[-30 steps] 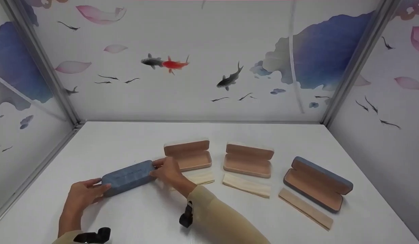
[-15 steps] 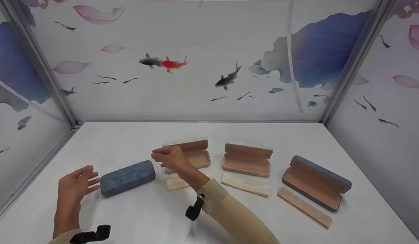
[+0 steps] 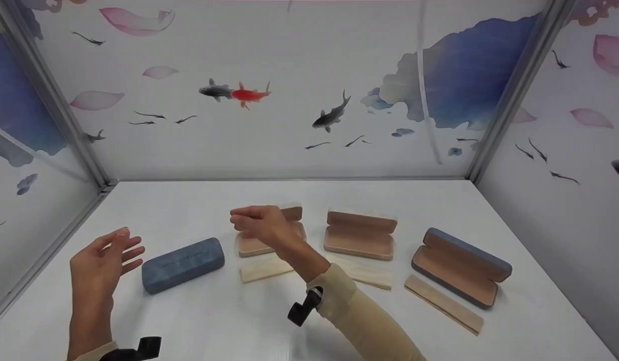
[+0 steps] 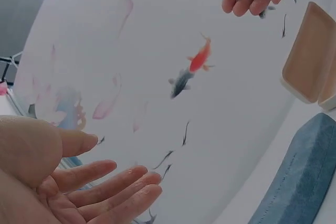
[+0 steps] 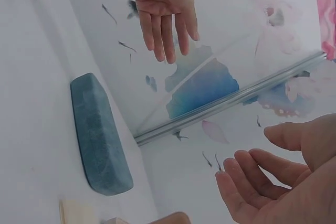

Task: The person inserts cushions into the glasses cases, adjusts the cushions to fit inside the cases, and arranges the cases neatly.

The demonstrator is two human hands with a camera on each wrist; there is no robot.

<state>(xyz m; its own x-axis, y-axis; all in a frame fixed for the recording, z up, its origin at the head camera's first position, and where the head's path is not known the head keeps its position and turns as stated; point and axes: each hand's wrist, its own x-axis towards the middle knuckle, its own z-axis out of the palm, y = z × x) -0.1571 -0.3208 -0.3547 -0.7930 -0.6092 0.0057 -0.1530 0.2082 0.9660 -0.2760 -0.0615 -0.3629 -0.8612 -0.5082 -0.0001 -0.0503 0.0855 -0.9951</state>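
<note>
A closed blue glasses case (image 3: 183,264) lies slantwise on the white table, with neither hand on it. My left hand (image 3: 101,265) is raised just left of this case, fingers loosely extended and holding nothing. The right hand (image 3: 266,225) hovers beyond the case's right end, overlapping an open glasses case (image 3: 261,246) with a tan lining in the head view. Its fingers are relaxed too, with nothing in them. In the left wrist view a gap shows between the left hand (image 4: 100,190) and the blue case (image 4: 304,177). The right wrist view shows the right hand (image 5: 278,177) apart from it.
Two more open cases stand to the right, a light one (image 3: 359,243) and a blue one (image 3: 454,278). Folded cloths lie in front of the open cases, two cream (image 3: 264,271) and one tan (image 3: 444,305). Printed panels (image 3: 289,150) wall the table at the back and sides.
Both hands have let go of the closed blue case. The left hand has risen and moved left, while the right has lifted away to the upper right. The case stays on the table.
</note>
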